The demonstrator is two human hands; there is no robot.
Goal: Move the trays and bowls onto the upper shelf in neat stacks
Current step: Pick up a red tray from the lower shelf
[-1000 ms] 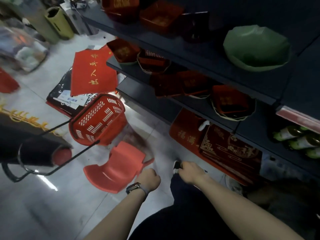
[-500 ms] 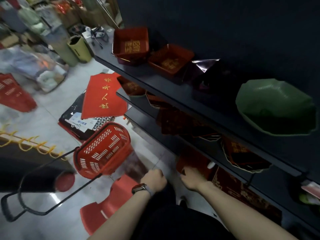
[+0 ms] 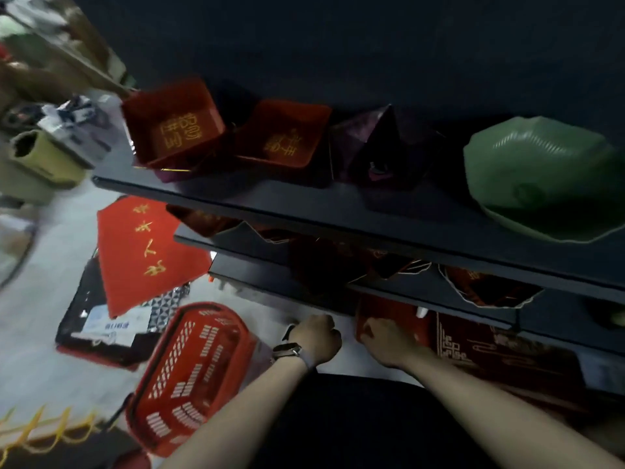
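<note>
Dark metal shelf (image 3: pixel 304 198) above a pale shop floor (image 3: pixel 40 299) (cluttered). The square red plastic tray (image 3: pixel 172 126) tilts, opening facing out. Left hand (image 3: pixel 316 340) fisted, empty; right hand (image 3: pixel 385 340) unclear.

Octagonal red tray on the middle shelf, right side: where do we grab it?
Octagonal red tray: pinch the pale-edged front rim with the fingers, coming from the aisle side. The upper shelf covers its back part, so a top-down approach looks blocked.
</note>
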